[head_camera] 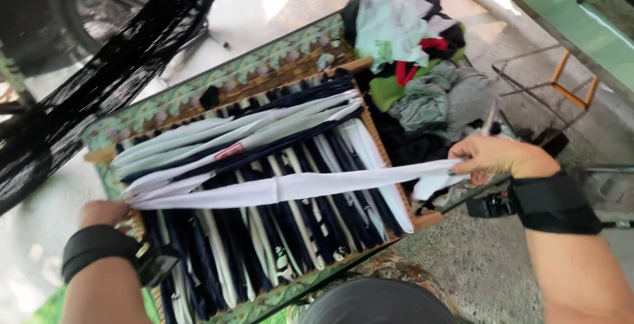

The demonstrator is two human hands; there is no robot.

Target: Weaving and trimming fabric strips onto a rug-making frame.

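currently observing a white fabric strip (297, 187) being stretched flat across a wooden frame loom (389, 159), running from the loom's left edge to past its right edge, lying on top of the strips already strung there. holding the strip's right end in the right hand (492, 157), fingers closing in a pinch on the cloth just beyond the frame's right rail. pressing at the strip's left end with the left hand (104, 213), mostly hidden behind its own wrist; cannot tell whether those fingers are gripping or merely resting on the cloth. wearing black wrist straps (551, 202) on both forearms, each carrying a small dark device.

lying under the stretched strip: alternating dark navy strips (327, 221) and white ones, running lengthwise down the frame, with several longer white and navy strips (218, 140) already crossing them above. resting the loom on a patterned green mat (218, 76) with a floral border, tilted diagonally in view. sitting just beyond the loom's upper right corner: a heap of mixed clothing (422, 66) in grey, green, red, black and pale tones. hanging at upper left: a black net hammock (99, 79). standing at far right on the concrete floor (475, 264): a metal frame with orange bars (571, 79). showing at bottom centre, a dark rounded shape, too cropped to identify.
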